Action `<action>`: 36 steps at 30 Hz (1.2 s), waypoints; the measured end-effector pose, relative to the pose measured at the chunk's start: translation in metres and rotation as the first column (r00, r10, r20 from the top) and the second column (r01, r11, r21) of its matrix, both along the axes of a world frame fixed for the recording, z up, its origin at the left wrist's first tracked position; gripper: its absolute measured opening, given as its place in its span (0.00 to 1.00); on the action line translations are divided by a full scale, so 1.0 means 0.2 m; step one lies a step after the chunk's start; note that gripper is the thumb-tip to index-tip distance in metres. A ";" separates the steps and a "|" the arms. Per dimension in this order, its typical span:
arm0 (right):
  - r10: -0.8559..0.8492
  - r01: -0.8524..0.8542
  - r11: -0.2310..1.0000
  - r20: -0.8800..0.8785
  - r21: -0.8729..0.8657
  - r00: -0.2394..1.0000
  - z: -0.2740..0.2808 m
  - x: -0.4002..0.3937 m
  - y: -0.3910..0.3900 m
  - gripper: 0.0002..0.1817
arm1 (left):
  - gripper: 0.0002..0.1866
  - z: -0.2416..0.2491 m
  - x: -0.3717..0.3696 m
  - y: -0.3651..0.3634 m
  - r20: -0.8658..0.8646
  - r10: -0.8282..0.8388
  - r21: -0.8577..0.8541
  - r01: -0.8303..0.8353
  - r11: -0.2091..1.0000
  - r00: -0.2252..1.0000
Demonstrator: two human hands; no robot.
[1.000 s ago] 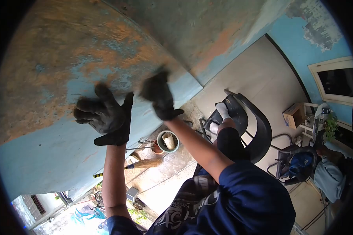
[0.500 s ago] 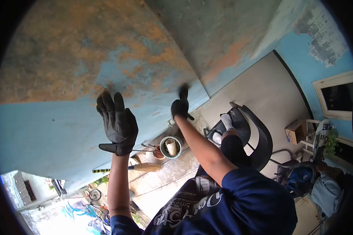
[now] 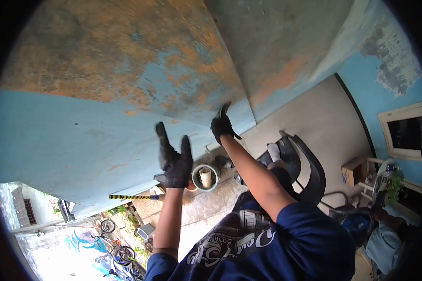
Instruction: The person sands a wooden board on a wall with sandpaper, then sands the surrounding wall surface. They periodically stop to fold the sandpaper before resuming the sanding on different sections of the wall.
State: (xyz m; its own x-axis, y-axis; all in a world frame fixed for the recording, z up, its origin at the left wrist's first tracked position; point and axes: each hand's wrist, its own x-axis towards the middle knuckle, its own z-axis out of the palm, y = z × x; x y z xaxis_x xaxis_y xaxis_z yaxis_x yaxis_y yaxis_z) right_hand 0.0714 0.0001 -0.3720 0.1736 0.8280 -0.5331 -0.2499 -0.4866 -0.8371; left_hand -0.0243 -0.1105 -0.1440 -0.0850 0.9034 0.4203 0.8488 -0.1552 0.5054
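Observation:
My left hand [image 3: 175, 161], in a black work glove, is raised off to the left of the other hand. It holds nothing, and its fingers are spread apart. My right hand [image 3: 223, 125], gloved the same way, is up by the lower right of the wall [image 3: 94, 136], fingers stretched out and thumb apart. Its fingertips overlap the painted surface near a vertical edge. Light blue paint covers the lower wall; higher up it is worn to brown and orange patches. My sock-clad foot [image 3: 273, 152] rests on a black chair [image 3: 309, 173].
Below my hands stands a bucket [image 3: 195, 180] with a pale container [image 3: 205, 178] inside. A pole with yellow and black stripes [image 3: 131, 197] lies to its left. Bicycles [image 3: 122, 253] are at lower left. Someone in a light blue top [image 3: 384, 246] is at lower right, near a cardboard box [image 3: 354, 173].
My left hand has moved right and turned, its fingers now parted more widely. My right hand stays near the wall, its fingers less blurred. The camera view has shifted a little.

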 end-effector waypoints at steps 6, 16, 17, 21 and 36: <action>0.558 -0.540 0.830 -0.211 0.142 0.803 0.56 0.58 -0.25 0.26 | 0.48 -0.10 0.11 -0.08 0.709 0.450 -0.512 -0.042 0.858 0.543; 0.905 -0.887 0.321 0.169 0.332 0.391 1.12 0.97 -0.05 0.31 | 0.28 0.12 0.28 -0.16 0.948 0.284 -0.209 0.397 0.894 -0.143; 0.914 -0.899 0.295 0.180 0.323 0.364 1.16 1.00 -0.02 0.31 | 0.27 0.15 0.31 -0.17 0.956 0.274 -0.242 0.246 0.939 -0.104; 0.701 -0.685 0.388 0.285 0.617 0.654 1.31 1.23 0.21 0.34 | 0.22 0.46 0.38 -0.15 0.564 0.522 0.198 -0.719 0.666 0.639; -0.891 -0.700 0.165 0.409 0.695 0.197 1.94 1.41 0.92 0.41 | 0.34 0.40 0.75 0.83 0.291 0.561 0.602 -0.604 0.522 0.775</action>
